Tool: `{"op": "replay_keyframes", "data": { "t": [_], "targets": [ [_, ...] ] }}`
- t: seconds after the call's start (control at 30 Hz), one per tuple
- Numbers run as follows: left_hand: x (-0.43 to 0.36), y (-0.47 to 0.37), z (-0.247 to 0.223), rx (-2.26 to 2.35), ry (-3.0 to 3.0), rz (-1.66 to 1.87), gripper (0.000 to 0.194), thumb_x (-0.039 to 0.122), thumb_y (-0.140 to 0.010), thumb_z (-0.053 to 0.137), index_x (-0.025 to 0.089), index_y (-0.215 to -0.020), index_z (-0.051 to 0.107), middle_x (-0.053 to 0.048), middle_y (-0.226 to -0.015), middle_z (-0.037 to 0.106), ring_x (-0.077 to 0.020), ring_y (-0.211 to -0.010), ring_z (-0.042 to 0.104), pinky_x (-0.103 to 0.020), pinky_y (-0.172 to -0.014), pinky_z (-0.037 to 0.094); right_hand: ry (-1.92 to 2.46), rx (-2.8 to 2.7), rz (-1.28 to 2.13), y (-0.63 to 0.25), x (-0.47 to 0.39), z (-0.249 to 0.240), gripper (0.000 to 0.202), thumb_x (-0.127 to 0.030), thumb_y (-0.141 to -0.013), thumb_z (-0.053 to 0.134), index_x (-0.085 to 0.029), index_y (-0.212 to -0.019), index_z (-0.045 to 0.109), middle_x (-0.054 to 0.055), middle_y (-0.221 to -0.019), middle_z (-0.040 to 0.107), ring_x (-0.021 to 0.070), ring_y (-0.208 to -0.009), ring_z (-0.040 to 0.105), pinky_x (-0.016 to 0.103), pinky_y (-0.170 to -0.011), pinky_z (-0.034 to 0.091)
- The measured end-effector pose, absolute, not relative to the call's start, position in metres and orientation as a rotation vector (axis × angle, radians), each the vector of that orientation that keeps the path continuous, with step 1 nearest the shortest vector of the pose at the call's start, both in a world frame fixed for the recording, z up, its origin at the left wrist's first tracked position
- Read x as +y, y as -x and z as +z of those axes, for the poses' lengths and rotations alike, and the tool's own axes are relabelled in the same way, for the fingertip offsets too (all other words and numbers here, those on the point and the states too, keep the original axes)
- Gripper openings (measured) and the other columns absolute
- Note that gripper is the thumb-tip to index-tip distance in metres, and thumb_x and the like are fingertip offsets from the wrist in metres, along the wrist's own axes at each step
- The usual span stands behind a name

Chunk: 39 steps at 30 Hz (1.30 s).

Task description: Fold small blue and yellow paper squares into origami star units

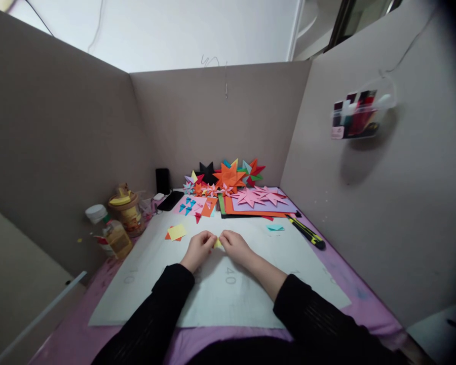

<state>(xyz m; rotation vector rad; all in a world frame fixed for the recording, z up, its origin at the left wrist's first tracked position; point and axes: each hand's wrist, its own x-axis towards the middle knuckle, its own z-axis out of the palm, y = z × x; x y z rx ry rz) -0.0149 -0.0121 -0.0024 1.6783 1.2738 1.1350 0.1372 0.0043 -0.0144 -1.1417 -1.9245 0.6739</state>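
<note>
Between my two hands, over the middle of the white board (213, 309), is a small yellow paper piece (218, 244). My left hand (200, 247) pinches its left side, fingers closed. On the right side my right hand (234, 245) is closed on the same piece. The fingers cover much of the paper, so its folded shape is hard to make out. A yellow square sheet (177, 232) lies on an orange one to the left of my left hand. Off to the right lies a folded teal paper (275, 228).
Paper stars (230, 177) stand at the back, with pink stars (249, 197) on stacked colored sheets. Small blue pieces (188, 205) lie on pink paper. A bottle (117, 241) and a pot (129, 213) stand left; a cutter (307, 233) lies right. Grey partitions (220, 116) surround the table.
</note>
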Motion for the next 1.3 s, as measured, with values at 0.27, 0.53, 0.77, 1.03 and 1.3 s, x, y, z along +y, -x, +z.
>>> {"op": "replay_keyframes", "data": {
  "t": [0.27,0.53,0.77,1.03,1.3],
  "targets": [
    [-0.006,0.027,-0.002,1.342,-1.595,1.219,0.028,0.041,-0.075,0.051,0.015,-0.065,0.053,0.003,-0.055,0.050,-0.0094,-0.047,0.043,-0.020,-0.047,0.034,1.210,-1.755,0.769,-0.150,0.013,-0.018,0.019,-0.028,-0.081,0.042,-0.019,-0.065,0.045,-0.002,-0.061,0.045,0.0127,-0.060,0.042,0.024,-0.057,0.032],
    [-0.010,0.018,-0.002,1.258,-1.671,1.133,0.028,0.040,-0.076,0.050,0.016,-0.062,0.051,0.005,-0.049,0.046,-0.0091,-0.046,0.040,-0.020,-0.046,0.031,1.013,-1.723,1.094,-0.137,0.008,-0.019,0.018,-0.029,-0.073,0.053,-0.016,-0.062,0.051,-0.004,-0.057,0.046,0.0097,-0.055,0.042,0.022,-0.053,0.033],
    [-0.003,0.023,-0.004,1.216,-1.400,1.268,0.026,0.040,-0.075,0.053,0.015,-0.068,0.052,0.004,-0.056,0.051,-0.0090,-0.049,0.045,-0.020,-0.048,0.036,0.996,-1.602,0.992,-0.138,0.005,-0.017,0.015,-0.020,-0.068,0.056,-0.018,-0.083,0.056,-0.002,-0.068,0.055,0.0120,-0.063,0.050,0.023,-0.058,0.039],
    [-0.006,0.020,-0.003,1.099,-1.244,1.249,0.024,0.038,-0.071,0.058,0.015,-0.069,0.055,0.002,-0.060,0.055,-0.0094,-0.054,0.051,-0.019,-0.050,0.038,0.989,-1.573,0.832,-0.137,0.000,-0.014,0.013,-0.025,-0.073,0.056,-0.018,-0.083,0.058,0.001,-0.075,0.060,0.0137,-0.065,0.054,0.026,-0.062,0.044],
    [-0.006,0.019,-0.002,1.036,-1.146,1.198,0.023,0.036,-0.070,0.061,0.013,-0.071,0.056,0.000,-0.065,0.058,-0.0091,-0.056,0.054,-0.017,-0.048,0.036,0.963,-1.676,0.483,-0.141,0.003,-0.014,0.008,-0.022,-0.077,0.056,-0.019,-0.078,0.063,0.003,-0.075,0.063,0.0160,-0.070,0.057,0.028,-0.067,0.045]
  ]
}}
